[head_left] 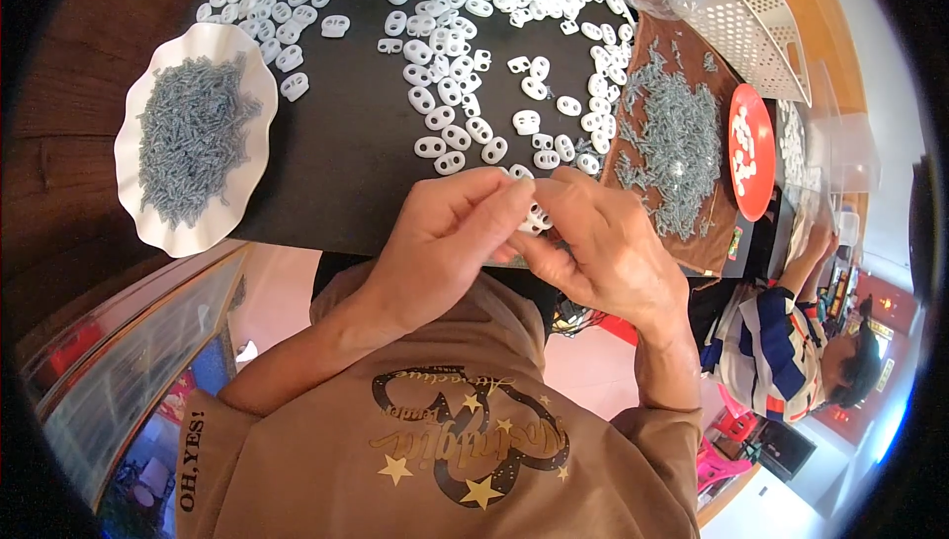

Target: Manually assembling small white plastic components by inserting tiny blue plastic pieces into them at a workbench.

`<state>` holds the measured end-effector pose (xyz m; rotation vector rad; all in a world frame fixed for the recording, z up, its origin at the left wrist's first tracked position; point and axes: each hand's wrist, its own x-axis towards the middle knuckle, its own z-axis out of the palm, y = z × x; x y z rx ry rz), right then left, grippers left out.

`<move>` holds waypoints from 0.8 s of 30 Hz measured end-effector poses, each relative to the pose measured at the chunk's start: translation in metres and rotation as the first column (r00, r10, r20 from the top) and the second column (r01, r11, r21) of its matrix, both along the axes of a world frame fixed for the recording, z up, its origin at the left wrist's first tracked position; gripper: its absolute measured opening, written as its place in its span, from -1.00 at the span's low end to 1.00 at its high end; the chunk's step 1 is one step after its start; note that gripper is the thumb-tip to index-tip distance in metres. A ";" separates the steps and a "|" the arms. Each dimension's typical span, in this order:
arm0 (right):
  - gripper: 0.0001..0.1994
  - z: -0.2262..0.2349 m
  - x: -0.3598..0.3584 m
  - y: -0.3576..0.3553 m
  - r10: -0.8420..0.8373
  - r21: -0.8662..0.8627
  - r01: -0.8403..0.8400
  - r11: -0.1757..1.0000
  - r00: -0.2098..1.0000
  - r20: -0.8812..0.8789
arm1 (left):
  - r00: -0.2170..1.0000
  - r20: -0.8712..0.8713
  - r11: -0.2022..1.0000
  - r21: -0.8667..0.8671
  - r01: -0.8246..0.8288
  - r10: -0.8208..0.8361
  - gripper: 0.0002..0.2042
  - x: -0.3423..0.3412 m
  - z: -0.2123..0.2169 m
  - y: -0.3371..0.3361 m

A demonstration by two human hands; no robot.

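Both sets of fingers [514, 198] pinch one small white toggle [537, 218] at frame centre, left hand [445, 242] and right hand [603, 247] pressed together over the table [346, 143] edge. It's a two-holed oval (mostly hidden). A slip could drop it off the edge. Loose toggles [455, 94] at 12 o'clock, spring plate [193, 138] at 10.

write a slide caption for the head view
Both hands, left hand and right hand, pinch a white plastic piece.
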<state>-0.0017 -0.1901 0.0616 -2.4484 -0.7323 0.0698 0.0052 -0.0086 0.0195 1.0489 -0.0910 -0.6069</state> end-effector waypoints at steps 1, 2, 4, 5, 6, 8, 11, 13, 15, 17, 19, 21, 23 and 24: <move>-0.70 0.000 -0.001 0.000 0.005 -0.030 -0.005 1.000 1.000 0.012 | 0.999 0.048 0.998 0.059 0.017 -0.020 -0.78 0.000 0.000 -0.001; -0.70 -0.001 -0.001 -0.001 0.005 -0.030 -0.004 1.000 1.000 0.012 | 0.994 0.095 0.992 0.118 0.032 -0.043 -0.78 0.000 0.000 -0.002; -0.68 -0.003 -0.002 0.000 -0.033 -0.015 0.033 0.999 0.999 -0.007 | 0.992 0.124 0.991 0.134 -0.001 -0.016 -0.78 0.001 0.000 -0.003; -0.68 -0.001 -0.004 0.004 -0.034 -0.015 0.034 0.999 0.999 -0.007 | 0.988 0.152 0.988 0.148 -0.035 0.012 -0.77 0.001 0.001 -0.004; -0.68 0.003 -0.007 0.011 -0.104 -0.020 0.104 0.994 0.995 -0.001 | 0.988 0.153 0.988 0.149 -0.035 0.012 -0.77 -0.001 0.000 -0.006; -0.68 0.000 -0.009 0.017 -0.172 -0.022 0.172 0.985 0.985 0.003 | 0.991 0.047 0.989 0.073 -0.132 0.129 -0.77 -0.006 -0.002 -0.011; -0.66 -0.012 -0.010 0.016 -0.219 0.042 0.217 0.975 0.974 0.049 | 0.991 0.087 0.993 0.057 -0.105 0.100 -0.80 -0.006 0.001 -0.009; -0.67 -0.013 -0.008 0.012 -0.163 0.092 0.158 0.983 0.986 0.047 | 0.992 0.088 0.994 0.056 -0.096 0.091 -0.80 -0.006 0.002 -0.008; -0.68 -0.012 -0.007 0.011 -0.161 0.086 0.158 0.984 0.986 0.034 | 0.992 0.090 0.995 0.055 -0.088 0.083 -0.81 -0.006 0.002 -0.008; -0.69 -0.010 -0.006 0.012 -0.157 0.079 0.155 0.985 0.987 0.021 | 0.989 0.058 0.991 -0.014 -0.137 0.137 -0.83 -0.006 0.001 -0.010; -0.72 -0.007 -0.004 0.015 -0.201 0.142 0.199 0.970 0.980 -0.005 | 0.988 0.051 0.989 -0.003 -0.146 0.146 -0.83 -0.006 -0.001 -0.010; -0.73 -0.007 -0.004 0.013 -0.185 0.141 0.185 0.973 0.983 -0.012 | 0.987 0.044 0.988 0.006 -0.153 0.153 -0.84 -0.006 -0.001 -0.009; -0.74 -0.007 -0.004 0.012 -0.173 0.137 0.174 0.975 0.985 -0.018 | 0.987 0.045 0.987 0.038 -0.153 0.151 -0.85 -0.006 0.000 -0.008; -0.76 -0.007 -0.004 0.012 -0.164 0.150 0.161 0.975 0.986 0.007 | 0.988 0.045 0.988 0.039 -0.152 0.151 -0.85 -0.006 0.000 -0.008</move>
